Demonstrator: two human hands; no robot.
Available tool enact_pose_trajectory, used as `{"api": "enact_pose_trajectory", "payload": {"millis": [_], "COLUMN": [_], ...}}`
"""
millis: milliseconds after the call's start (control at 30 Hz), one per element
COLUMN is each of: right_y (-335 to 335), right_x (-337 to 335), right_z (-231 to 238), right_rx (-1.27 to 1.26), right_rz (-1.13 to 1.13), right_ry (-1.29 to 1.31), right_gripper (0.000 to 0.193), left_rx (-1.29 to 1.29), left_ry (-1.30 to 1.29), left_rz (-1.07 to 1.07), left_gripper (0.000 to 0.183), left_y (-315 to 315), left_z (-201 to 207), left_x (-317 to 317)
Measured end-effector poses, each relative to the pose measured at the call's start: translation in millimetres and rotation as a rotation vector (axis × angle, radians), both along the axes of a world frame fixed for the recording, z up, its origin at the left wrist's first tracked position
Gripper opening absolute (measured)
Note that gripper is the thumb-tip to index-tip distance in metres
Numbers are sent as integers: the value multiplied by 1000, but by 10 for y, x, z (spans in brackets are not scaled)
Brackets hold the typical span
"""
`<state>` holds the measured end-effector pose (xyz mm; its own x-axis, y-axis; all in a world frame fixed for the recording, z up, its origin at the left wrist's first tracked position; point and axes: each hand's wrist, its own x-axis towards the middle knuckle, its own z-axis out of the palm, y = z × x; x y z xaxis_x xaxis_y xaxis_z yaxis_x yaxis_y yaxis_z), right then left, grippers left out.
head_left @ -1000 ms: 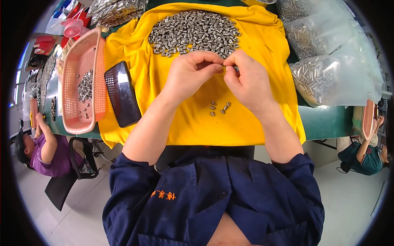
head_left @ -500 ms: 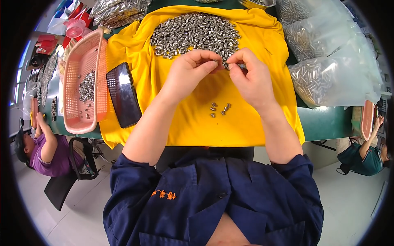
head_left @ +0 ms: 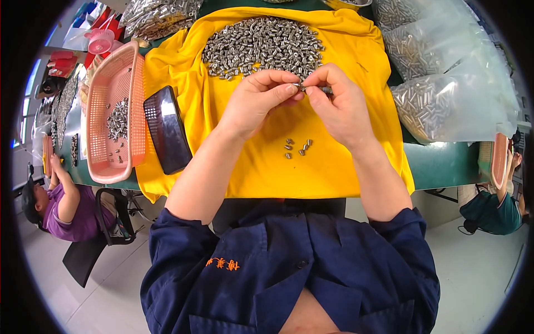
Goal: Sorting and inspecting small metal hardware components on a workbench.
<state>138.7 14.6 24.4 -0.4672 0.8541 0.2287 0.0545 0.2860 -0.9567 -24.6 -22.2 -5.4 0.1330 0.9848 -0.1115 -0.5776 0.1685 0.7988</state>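
Observation:
Both hands meet over the yellow cloth (head_left: 250, 175), just on the near side of a heap of small silvery metal cylinders (head_left: 261, 44). Between thumb and forefinger, my left hand (head_left: 250, 103) pinches a small metal cylinder (head_left: 297, 87). My right hand (head_left: 342, 111) is closed too, its thumb and fingertip right against that piece. Something dark and narrow shows under the right fingers, too covered to name. Nearer to me, several loose metal cylinders (head_left: 288, 148) lie apart from the heap.
To the left, a pink basket (head_left: 137, 111) holds more small metal parts, with a black phone-like slab (head_left: 168, 131) beside it. Clear bags of metal tubes (head_left: 423, 108) line the right side. Co-workers sit at far left (head_left: 72, 209) and far right (head_left: 489, 209).
My fingertips have drawn together, and the left ones have shifted slightly right, so the small metal cylinder now shows between both hands. The loose cylinders on the cloth stay put.

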Motion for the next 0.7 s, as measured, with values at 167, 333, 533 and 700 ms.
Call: {"api": "enact_pose_trajectory", "payload": {"millis": [167, 333, 533, 700], "right_y": [-2, -1, -7, -34], "right_x": [4, 14, 4, -2], "right_z": [1, 7, 8, 14], "right_rx": [81, 96, 79, 205], "right_rz": [-13, -33, -18, -41], "right_ry": [-79, -121, -49, -186], "right_gripper": [7, 7, 7, 5], "left_rx": [35, 44, 42, 25], "left_ry": [53, 62, 35, 71], "left_rz": [10, 27, 13, 36], "left_gripper": [14, 14, 13, 11], "left_y": [7, 3, -8, -9], "left_z": [-13, 1, 21, 38], "left_x": [-9, 8, 18, 41]}}
